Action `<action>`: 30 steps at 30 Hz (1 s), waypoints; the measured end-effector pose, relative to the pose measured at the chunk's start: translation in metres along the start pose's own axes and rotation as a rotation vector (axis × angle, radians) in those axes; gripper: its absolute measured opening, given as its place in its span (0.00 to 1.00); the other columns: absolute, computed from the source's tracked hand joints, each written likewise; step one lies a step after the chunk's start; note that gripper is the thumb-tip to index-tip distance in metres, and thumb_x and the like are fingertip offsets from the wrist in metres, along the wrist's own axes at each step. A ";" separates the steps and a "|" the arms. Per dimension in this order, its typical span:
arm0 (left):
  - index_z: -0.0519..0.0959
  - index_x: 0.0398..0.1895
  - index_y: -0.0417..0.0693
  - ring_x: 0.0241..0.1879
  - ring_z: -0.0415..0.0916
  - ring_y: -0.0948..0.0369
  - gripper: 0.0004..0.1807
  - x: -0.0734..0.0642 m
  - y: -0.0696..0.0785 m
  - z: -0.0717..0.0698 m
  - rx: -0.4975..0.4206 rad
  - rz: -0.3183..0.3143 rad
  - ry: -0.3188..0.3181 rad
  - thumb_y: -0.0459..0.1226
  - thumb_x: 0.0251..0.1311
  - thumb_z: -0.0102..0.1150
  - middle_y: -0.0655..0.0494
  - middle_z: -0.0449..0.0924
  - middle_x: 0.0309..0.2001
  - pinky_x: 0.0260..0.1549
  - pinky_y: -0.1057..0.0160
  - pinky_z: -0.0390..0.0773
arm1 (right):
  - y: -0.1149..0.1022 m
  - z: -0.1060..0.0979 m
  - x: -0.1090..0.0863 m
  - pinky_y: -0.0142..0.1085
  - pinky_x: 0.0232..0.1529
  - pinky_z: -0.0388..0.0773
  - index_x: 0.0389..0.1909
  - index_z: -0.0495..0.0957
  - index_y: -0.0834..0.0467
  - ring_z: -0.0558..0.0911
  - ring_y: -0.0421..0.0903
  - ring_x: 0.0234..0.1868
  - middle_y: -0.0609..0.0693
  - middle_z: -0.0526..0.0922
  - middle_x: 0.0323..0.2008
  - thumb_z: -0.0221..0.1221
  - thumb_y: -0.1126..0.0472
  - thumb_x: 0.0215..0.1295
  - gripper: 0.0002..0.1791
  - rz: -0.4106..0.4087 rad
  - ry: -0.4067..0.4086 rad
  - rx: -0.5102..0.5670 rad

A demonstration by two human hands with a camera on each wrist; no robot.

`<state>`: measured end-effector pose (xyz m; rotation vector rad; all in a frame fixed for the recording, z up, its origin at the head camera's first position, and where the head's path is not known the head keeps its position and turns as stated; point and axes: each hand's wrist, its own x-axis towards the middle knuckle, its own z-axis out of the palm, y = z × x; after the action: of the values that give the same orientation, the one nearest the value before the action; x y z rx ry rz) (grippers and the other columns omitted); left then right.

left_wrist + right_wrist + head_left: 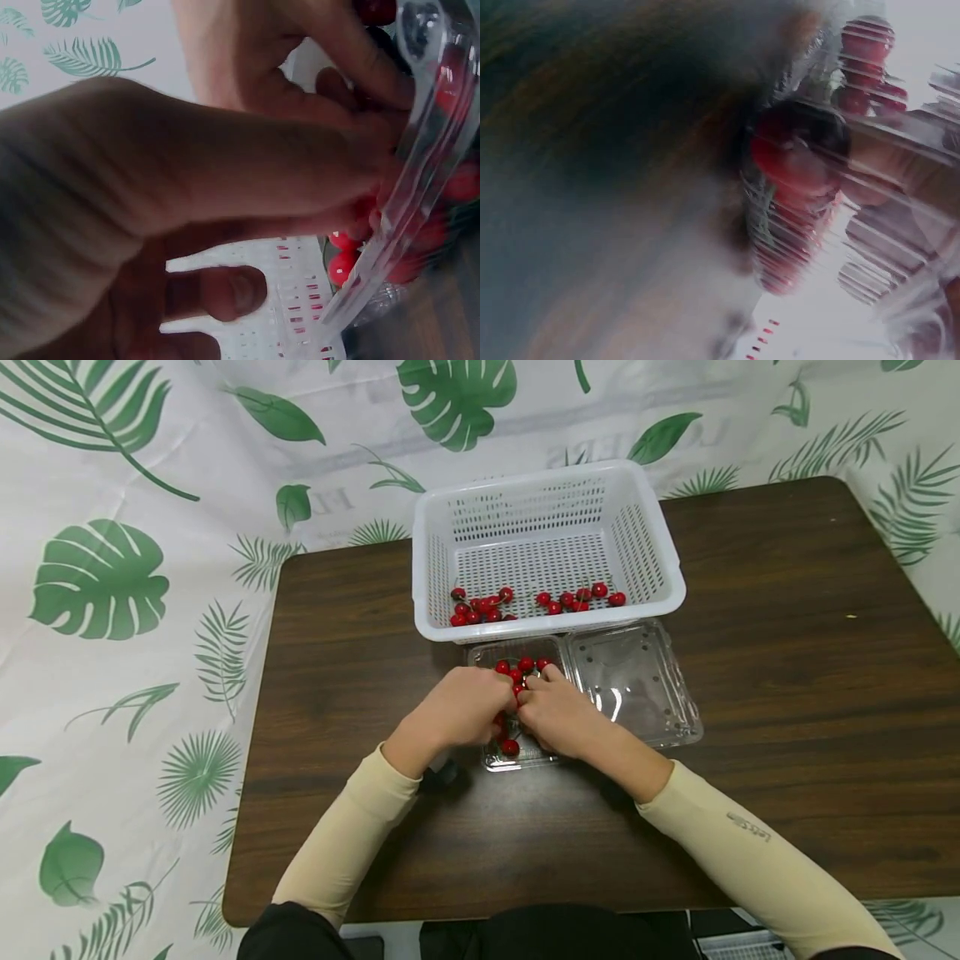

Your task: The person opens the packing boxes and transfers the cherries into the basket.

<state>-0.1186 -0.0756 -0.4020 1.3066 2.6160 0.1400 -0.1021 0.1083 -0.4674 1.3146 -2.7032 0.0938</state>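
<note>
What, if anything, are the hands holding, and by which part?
Can't tell: left hand and right hand are both among the cherries in the tub, but any grip is hidden or blurred in every view.

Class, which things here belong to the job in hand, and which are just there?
In the job: cherries, clear box, its open lid, left hand, right hand, likely the white basket holding more cherries.
Just there: leaf-print sheet behind, table underneath.
</note>
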 end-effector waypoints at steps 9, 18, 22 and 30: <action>0.85 0.33 0.53 0.31 0.74 0.59 0.10 0.001 0.004 0.003 0.050 -0.008 -0.039 0.32 0.46 0.71 0.59 0.79 0.31 0.32 0.60 0.76 | 0.015 -0.025 -0.011 0.42 0.36 0.63 0.26 0.82 0.50 0.71 0.45 0.30 0.42 0.78 0.27 0.70 0.57 0.56 0.05 -0.003 0.023 0.195; 0.80 0.25 0.54 0.30 0.76 0.58 0.15 0.007 0.007 0.013 0.141 -0.053 -0.005 0.50 0.47 0.76 0.60 0.78 0.28 0.29 0.58 0.78 | 0.026 -0.040 -0.021 0.41 0.39 0.59 0.31 0.83 0.51 0.69 0.41 0.32 0.40 0.74 0.27 0.65 0.58 0.63 0.02 0.143 0.102 0.474; 0.78 0.20 0.54 0.25 0.77 0.58 0.14 0.012 0.008 0.020 0.176 -0.107 0.056 0.48 0.50 0.73 0.60 0.76 0.21 0.25 0.57 0.79 | 0.027 -0.040 -0.023 0.43 0.41 0.60 0.34 0.83 0.52 0.70 0.42 0.33 0.41 0.76 0.29 0.63 0.58 0.66 0.03 0.204 0.155 0.530; 0.80 0.22 0.51 0.27 0.80 0.53 0.09 0.016 0.011 0.037 0.153 -0.137 0.163 0.39 0.47 0.73 0.54 0.81 0.25 0.27 0.54 0.79 | 0.027 -0.038 -0.025 0.44 0.44 0.60 0.34 0.82 0.51 0.69 0.41 0.33 0.40 0.75 0.29 0.62 0.58 0.67 0.02 0.218 0.261 0.563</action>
<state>-0.1102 -0.0565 -0.4383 1.2021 2.8956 0.0253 -0.1045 0.1485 -0.4332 1.0063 -2.6672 1.0337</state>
